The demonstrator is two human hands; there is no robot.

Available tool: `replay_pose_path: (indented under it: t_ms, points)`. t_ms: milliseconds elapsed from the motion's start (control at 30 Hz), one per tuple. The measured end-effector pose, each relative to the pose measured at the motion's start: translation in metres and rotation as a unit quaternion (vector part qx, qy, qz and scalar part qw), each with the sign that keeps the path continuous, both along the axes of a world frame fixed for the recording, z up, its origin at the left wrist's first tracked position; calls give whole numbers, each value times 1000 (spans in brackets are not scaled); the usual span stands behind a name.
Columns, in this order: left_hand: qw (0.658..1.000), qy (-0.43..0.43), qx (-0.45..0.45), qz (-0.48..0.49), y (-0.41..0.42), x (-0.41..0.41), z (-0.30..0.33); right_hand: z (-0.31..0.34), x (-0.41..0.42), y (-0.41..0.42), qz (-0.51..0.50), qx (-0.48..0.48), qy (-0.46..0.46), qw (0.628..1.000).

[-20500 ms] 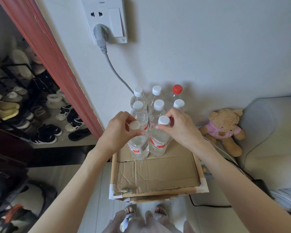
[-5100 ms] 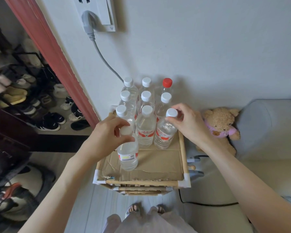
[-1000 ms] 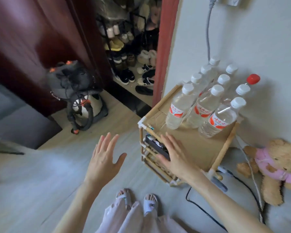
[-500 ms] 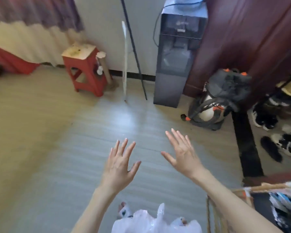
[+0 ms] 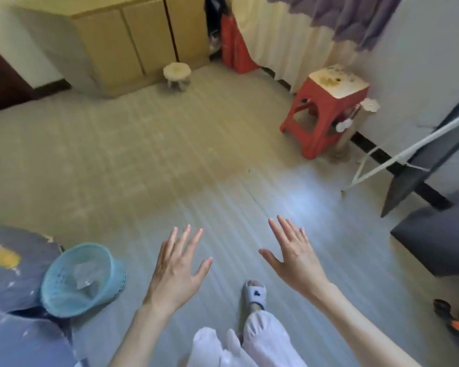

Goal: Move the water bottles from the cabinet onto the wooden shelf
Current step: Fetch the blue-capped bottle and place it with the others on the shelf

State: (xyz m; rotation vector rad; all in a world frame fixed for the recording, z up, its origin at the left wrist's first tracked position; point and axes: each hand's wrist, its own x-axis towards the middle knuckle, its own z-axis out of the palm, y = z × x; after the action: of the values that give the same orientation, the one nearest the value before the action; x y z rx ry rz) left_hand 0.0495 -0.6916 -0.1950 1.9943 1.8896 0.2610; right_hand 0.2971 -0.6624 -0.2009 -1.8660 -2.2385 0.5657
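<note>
My left hand (image 5: 176,268) and my right hand (image 5: 293,256) hang in front of me over the wooden floor, fingers spread and straight, holding nothing. A light wooden cabinet (image 5: 141,35) with closed doors stands against the far wall at the upper left. No water bottles and no wooden shelf are in view.
A red plastic stool (image 5: 326,109) stands at the right wall. A small round stool (image 5: 176,75) sits before the cabinet. A turquoise basket (image 5: 82,279) lies at the lower left beside blue fabric (image 5: 13,260). A white rod (image 5: 408,149) and dark furniture (image 5: 440,237) are at the right.
The view has swung further left, away from the shelf and bottles, past the water dispenser toward the cabinet. Both hands stay empty and spread.
</note>
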Motion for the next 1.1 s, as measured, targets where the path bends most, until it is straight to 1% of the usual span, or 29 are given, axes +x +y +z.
replay_pose_path:
  t_ms: [133, 200, 433, 600, 733, 867, 1000, 1100]
  points:
    - [999, 26, -11, 44, 57, -34, -10, -11, -32, 89, 63, -14, -10, 998]
    - [998, 22, -9, 61, 100, -48, -12, -13, -46, 141, 84, -16, -10, 996]
    - [994, 13, 22, 104, 262, -84, 8, 7, -101, 329, 147, 1, -8, 989]
    - [991, 30, 17, 129, 348, -122, 11, 9, -149, 431, 189, -9, -23, 982]
    - [988, 33, 1, 151, 422, -167, 2, 2, -191, 512, 206, -17, -36, 978]
    - [986, 29, -4, 162, 520, -220, -7, -1, -242, 613, 207, -9, -41, 977]
    - [983, 15, 32, 179, 626, -275, 4, 18, -297, 721, 213, 36, -33, 976]
    - [984, 3, 45, 171, 697, -302, 16, 33, -331, 787, 211, 50, -21, 976]
